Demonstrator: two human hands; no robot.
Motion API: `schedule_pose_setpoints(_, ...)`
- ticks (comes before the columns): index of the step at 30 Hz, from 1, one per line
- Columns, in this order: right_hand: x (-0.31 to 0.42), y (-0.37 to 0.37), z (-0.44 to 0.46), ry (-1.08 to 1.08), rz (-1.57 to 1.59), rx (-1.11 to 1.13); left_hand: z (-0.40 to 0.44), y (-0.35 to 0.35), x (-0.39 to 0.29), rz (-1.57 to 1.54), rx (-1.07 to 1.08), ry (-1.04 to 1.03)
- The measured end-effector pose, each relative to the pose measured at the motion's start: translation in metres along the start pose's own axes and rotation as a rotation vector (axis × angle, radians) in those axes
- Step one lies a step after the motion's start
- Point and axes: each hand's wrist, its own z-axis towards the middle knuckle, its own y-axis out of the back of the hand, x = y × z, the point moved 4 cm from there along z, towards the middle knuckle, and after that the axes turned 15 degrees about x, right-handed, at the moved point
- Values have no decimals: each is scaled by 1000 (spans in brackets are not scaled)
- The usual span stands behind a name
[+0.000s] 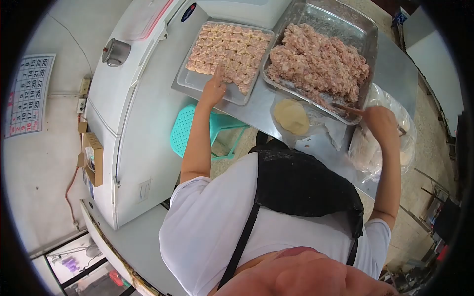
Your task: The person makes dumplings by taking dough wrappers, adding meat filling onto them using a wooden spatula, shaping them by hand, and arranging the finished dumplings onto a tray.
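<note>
My left hand (214,89) is over the near edge of a shallow tray (195,80), its index finger stretched toward rows of small filled pieces (227,49). No object shows in it. My right hand (380,122) is closed around the handle of a utensil (348,108), whose far end reaches into the near right corner of a deep metal pan. A large mound of ground meat (318,61) lies in that metal pan (340,15). Between the hands, a stack of round yellowish wrappers (291,116) rests on plastic at the table's near edge.
A clear plastic bag (368,150) with pale contents lies at the right on the metal table (400,74). A turquoise stool (185,130) stands below the shallow tray. White freezers (148,113) are at the left, one with a metal cup (116,52) on top.
</note>
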Motion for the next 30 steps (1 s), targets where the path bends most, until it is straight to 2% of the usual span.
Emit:
schedule_pose_setpoints(2, -9, -4, -5, -103, -99, 92, -1, 8, 5, -65, 19, -13)
schedule_pose_setpoints(5, 18, -30, 10, -3, -97, 25, -1, 24, 22, -67, 36, -34)
schedule_pose_setpoints(8, 55, -17, 20, -55, -35, 11, -1, 51, 51, -132, -33, 104)
schedule_pose_setpoints(10, 74, -4, 23, -100, -45, 10, -1, 70, 75, 364, -266, 33)
schedule_pose_setpoints(13, 74, -4, 28, -94, 7, 15, 1, 83, 93, 364, -332, 87)
schedule_pose_setpoints(14, 73, -4, 30, -100, 1, 16, 3, 86, 96, 356, -332, 83)
schedule_pose_setpoints(16, 73, -8, 34, -157, 30, 98, 11, 89, 93, 393, -296, -114)
schedule_pose_setpoints(19, 80, -9, 33, -250, 97, 134, 22, 88, 91, 374, -175, -145)
schedule_pose_setpoints(25, 89, -11, 27, -322, 239, 80, 39, 94, 120, 373, -167, -200)
schedule_pose_setpoints(30, 93, -10, 27, -338, 209, 83, 34, 100, 110, 366, -71, -233)
